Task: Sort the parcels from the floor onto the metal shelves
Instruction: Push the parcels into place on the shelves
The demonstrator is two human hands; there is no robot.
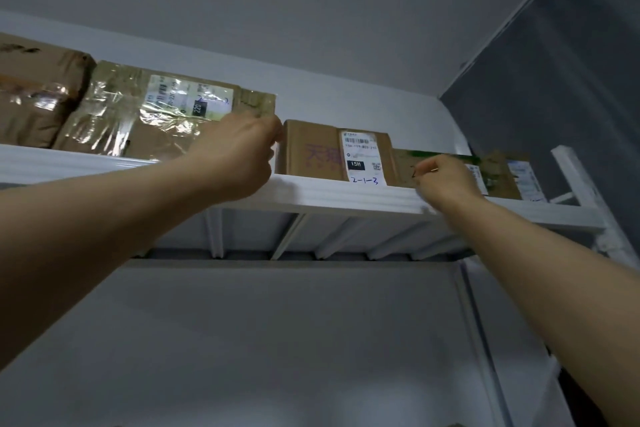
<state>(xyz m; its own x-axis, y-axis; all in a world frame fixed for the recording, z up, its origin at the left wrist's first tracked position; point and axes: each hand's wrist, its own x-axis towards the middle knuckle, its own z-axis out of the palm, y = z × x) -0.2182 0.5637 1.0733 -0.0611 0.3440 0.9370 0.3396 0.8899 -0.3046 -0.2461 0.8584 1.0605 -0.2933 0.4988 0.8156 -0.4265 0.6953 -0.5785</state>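
Note:
A small cardboard box (311, 152) with a white label marked "2-1-3" stands on the top white metal shelf (346, 194). My left hand (239, 156) reaches up with its fingers curled around the box's left edge, next to a large tape-wrapped parcel (138, 114). To the right stands a box with green tape (498, 170). My right hand (446, 180) is in front of it, fingers pinched on a thin pen-like thing (433, 169) whose tip is against the cardboard by a handwritten mark. The parcels on the floor are out of view.
Another brown taped parcel (38, 94) sits at the shelf's far left. One more labelled box (528, 180) stands at the far right beside the white upright post (578, 180). A grey wall is behind and a dark panel (554, 80) to the right. Below the shelf is open space.

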